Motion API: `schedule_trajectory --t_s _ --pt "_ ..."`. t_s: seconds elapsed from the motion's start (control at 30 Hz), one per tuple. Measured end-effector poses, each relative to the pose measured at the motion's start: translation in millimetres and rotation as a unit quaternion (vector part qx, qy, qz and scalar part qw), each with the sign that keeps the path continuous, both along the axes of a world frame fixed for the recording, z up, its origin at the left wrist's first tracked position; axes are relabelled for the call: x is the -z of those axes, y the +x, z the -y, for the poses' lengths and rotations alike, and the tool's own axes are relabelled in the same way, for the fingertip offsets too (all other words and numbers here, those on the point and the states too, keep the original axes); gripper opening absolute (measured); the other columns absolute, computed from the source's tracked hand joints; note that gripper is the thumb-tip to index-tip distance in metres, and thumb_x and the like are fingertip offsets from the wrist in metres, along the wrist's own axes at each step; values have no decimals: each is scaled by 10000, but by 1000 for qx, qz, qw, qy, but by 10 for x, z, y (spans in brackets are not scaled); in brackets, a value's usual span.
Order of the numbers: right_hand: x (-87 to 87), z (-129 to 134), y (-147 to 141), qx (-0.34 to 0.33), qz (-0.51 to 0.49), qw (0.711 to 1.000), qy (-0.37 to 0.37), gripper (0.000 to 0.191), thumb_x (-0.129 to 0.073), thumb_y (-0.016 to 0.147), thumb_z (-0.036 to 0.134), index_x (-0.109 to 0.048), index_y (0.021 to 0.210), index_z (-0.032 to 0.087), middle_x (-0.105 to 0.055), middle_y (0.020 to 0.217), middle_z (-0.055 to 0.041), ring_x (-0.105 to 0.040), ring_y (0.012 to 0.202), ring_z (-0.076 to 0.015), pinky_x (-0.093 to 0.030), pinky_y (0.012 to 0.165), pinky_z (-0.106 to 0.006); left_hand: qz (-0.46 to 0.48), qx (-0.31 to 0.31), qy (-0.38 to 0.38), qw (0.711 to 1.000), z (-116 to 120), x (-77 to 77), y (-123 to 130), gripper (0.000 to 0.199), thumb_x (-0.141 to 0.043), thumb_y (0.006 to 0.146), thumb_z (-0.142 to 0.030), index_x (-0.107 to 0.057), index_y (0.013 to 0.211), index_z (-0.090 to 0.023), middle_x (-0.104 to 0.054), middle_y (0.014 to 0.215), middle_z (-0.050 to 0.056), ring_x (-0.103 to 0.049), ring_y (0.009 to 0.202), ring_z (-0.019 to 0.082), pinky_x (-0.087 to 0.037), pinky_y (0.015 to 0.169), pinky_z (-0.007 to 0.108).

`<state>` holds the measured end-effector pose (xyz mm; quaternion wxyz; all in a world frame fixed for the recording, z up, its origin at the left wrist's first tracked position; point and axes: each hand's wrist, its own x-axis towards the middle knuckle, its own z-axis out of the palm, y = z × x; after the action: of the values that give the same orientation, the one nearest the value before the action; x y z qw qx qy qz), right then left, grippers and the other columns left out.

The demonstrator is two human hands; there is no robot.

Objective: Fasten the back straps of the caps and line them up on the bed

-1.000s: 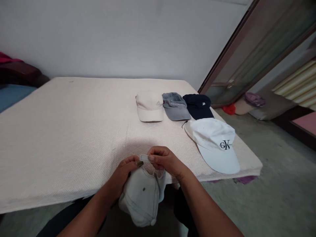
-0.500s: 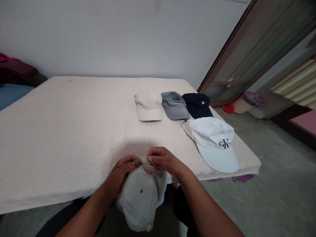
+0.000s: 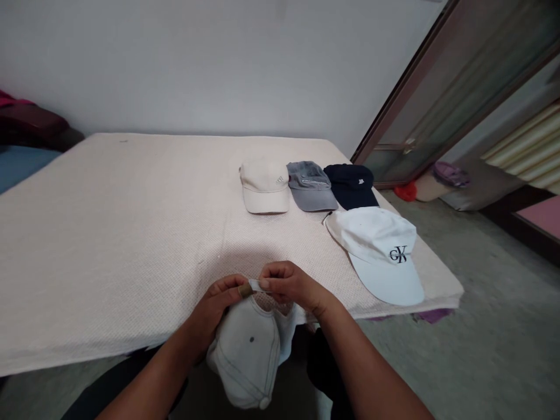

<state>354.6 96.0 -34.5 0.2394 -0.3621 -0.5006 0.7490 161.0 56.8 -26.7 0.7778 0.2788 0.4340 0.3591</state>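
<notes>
A pale grey baseball cap (image 3: 247,350) hangs crown down from both hands, over the near edge of the table. Its back strap (image 3: 256,285) is stretched between them above the rear opening. My left hand (image 3: 219,297) is closed on the strap's left end, by a brownish-gold buckle piece (image 3: 245,290). Thumb and fingers of my right hand (image 3: 286,283) pinch the strap's other end. Part of the cap's far side shows below the right hand; its brim is out of sight.
On the cream-covered table (image 3: 131,233) stand a beige cap (image 3: 265,181), a grey cap (image 3: 310,184) and a navy cap (image 3: 350,184) in a row. Nearer, a white cap (image 3: 376,239) lies by the right edge. A wall (image 3: 196,70) rises behind.
The buckle piece shows more and has tilted slightly beside my left fingers. Both hands keep their grip on the strap, and the other caps have not moved.
</notes>
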Motion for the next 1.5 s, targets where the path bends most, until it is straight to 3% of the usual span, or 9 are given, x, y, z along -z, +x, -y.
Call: schedule_trajectory --t_s 0.2,0.47,0.7,0.93,1.23,1.5 --pt "-35 -5 26 -21 2 1000 7 261 -675 737 383 -564 713 149 -409 506 82 -310 420 -35 -220 396 -184 -11 -7 -11 1000 -12 3 -1 126 -716 690 -279 -650 731 -180 -605 582 -23 -501 516 96 -380 510 198" --pt "-66 -15 83 -20 6 999 30 231 -666 749 362 -581 737 148 -432 520 72 -322 438 -41 -227 405 -183 -26 63 -8 998 -15 -42 -20 165 -699 719 -319 -657 709 -160 -568 544 -23 -441 444 67 -314 443 177" --pt "-42 -20 70 -35 17 999 28 226 -696 717 347 -597 753 147 -436 518 76 -334 438 -41 -236 400 -179 -26 71 -6 997 -12 5 -35 150 -696 714 -303 -658 712 -158 -571 550 -23 -451 447 69 -329 448 178" --pt "-36 5 41 -22 -5 1000 1 190 -676 735 317 -588 764 151 -441 497 80 -331 409 -40 -246 380 -174 -29 64 -14 997 -14 -49 -21 124 -686 707 -277 -650 697 -159 -563 539 -25 -451 451 69 -318 441 174" --pt "10 5 -10 0 33 999 13 187 -652 743 316 -555 706 160 -433 483 80 -324 389 -37 -238 362 -172 -48 84 4 995 -18 -6 -30 105 -689 692 -240 -606 701 -175 -538 535 -50 -412 407 53 -287 419 176" --pt "-5 28 -36 36 -13 999 -24 161 -628 749 273 -523 694 163 -393 457 87 -286 388 -37 -184 365 -177 -38 84 5 996 -40 -10 -24 159 -685 735 -306 -623 709 -163 -555 557 -29 -424 433 61 -299 444 186"
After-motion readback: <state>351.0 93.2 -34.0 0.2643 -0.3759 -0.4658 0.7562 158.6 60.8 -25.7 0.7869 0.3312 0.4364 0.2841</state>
